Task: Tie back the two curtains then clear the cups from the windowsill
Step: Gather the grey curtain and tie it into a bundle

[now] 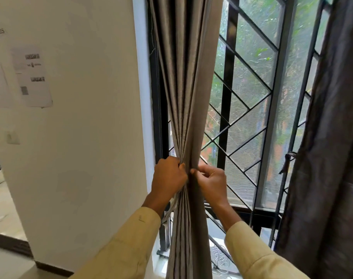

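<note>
- While the left curtain (183, 97) hangs bunched against the window's left edge, both hands pinch its waist for tying.
- Left hand (168, 176) closed on folds; right hand (209, 183) closed, fingertips pinching fabric.

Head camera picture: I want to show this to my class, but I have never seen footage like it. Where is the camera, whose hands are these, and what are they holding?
There is no machine here. A person wears one wide-angle camera on the head, so you look forward and down along their own arms in yellow sleeves. The left hand and the right hand both squeeze a grey curtain into a tight bunch at the left side of a window with a black diagonal grille. A second, darker curtain hangs at the right edge. Printed sheets are stuck on the white wall. Whether a tie is already around the bunch cannot be told, and no cups can be made out on the sill.
</note>
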